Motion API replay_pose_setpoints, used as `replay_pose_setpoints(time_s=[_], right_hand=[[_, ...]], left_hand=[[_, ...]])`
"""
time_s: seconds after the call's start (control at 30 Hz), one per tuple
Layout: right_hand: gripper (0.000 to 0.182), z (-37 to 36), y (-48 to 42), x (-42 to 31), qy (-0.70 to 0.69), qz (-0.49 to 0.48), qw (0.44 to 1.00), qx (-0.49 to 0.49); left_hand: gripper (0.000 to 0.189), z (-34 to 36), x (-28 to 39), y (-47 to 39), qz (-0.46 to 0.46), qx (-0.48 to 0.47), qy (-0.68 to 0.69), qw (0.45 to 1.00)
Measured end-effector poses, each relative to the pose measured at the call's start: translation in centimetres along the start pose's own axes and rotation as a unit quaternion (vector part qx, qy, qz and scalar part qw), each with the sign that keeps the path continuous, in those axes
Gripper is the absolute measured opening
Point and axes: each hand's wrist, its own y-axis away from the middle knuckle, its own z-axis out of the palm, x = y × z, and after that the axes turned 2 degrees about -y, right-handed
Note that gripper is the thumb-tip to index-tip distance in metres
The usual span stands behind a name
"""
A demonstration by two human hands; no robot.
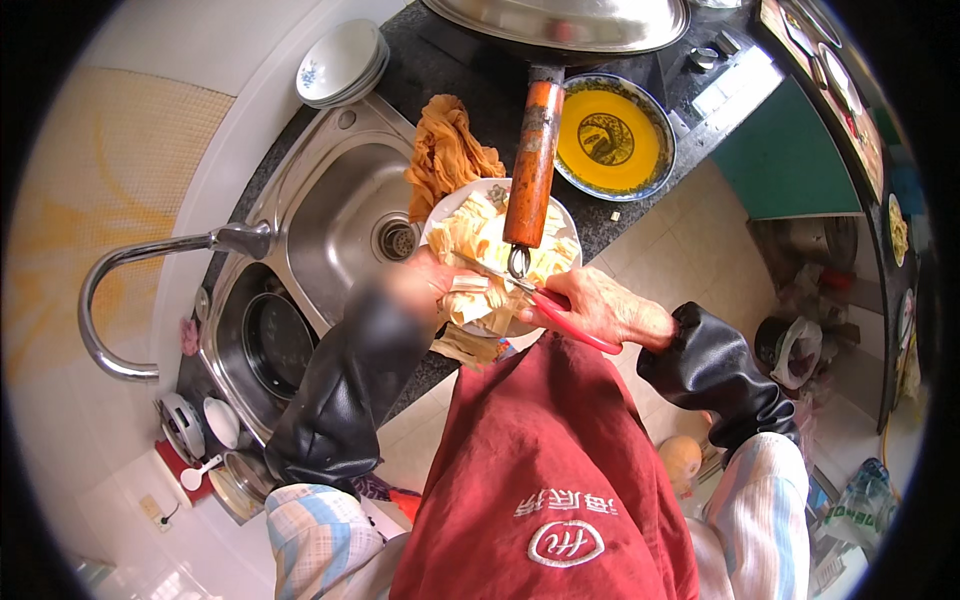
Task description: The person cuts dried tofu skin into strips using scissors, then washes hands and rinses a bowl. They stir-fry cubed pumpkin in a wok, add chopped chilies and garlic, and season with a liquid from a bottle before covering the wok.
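My right hand [600, 300] grips red-handled scissors [553, 306], whose blades reach left over a white plate [442, 201]. Pale yellow folded strips of food, perhaps tofu skin [469, 225], are heaped on this plate. At the plate's left side, my left hand [429, 271] holds a folded pale strip [469, 283] close to the blades. Part of that hand and its wrist is blurred. The wooden handle [534, 165] of a wok hangs over the heap and hides some of it. Some flat brownish pieces [466, 345] jut out at the plate's near edge.
A steel lid [570, 22] covers the wok. Right of its handle stands a patterned dish of clear yellow liquid [615, 135]. An orange-brown cloth [450, 154] lies beside the steel sink [337, 202]. Stacked white bowls [341, 64] sit behind the sink; a dark pan [277, 345] occupies its second basin.
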Motion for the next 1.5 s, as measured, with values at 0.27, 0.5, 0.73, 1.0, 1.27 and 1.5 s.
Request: replay_pose_setpoints(time_s=[0.27,0.5,0.73,1.0,1.27,1.5], right_hand=[[0.047,0.7,-0.3,0.6,-0.040,-0.035,0.998,0.030],[0.049,0.2,-0.2,0.2,-0.019,-0.010,0.999,0.044],[0.048,0.3,0.3,1.0,-0.009,0.003,1.000,0.027],[0.047,-0.3,0.7,0.3,0.002,0.017,0.999,-0.039],[0.056,-0.7,1.3,0.4,0.049,0.046,0.997,-0.031],[0.054,-0.5,2.4,1.8,0.009,0.018,1.000,0.007]], left_hand=[[0.055,-3.5,-1.8,-1.5,-0.029,0.014,-0.068,0.997],[0.048,1.0,2.2,0.5,-0.038,0.049,-0.112,0.992],[0.044,1.0,3.2,1.4,-0.049,0.026,-0.039,0.998],[0.042,0.3,2.9,1.6,-0.043,0.011,-0.021,0.999],[0.051,0.2,2.7,1.8,0.006,0.005,-0.024,1.000],[0.053,-1.1,2.8,1.5,0.021,0.028,0.018,0.999]])
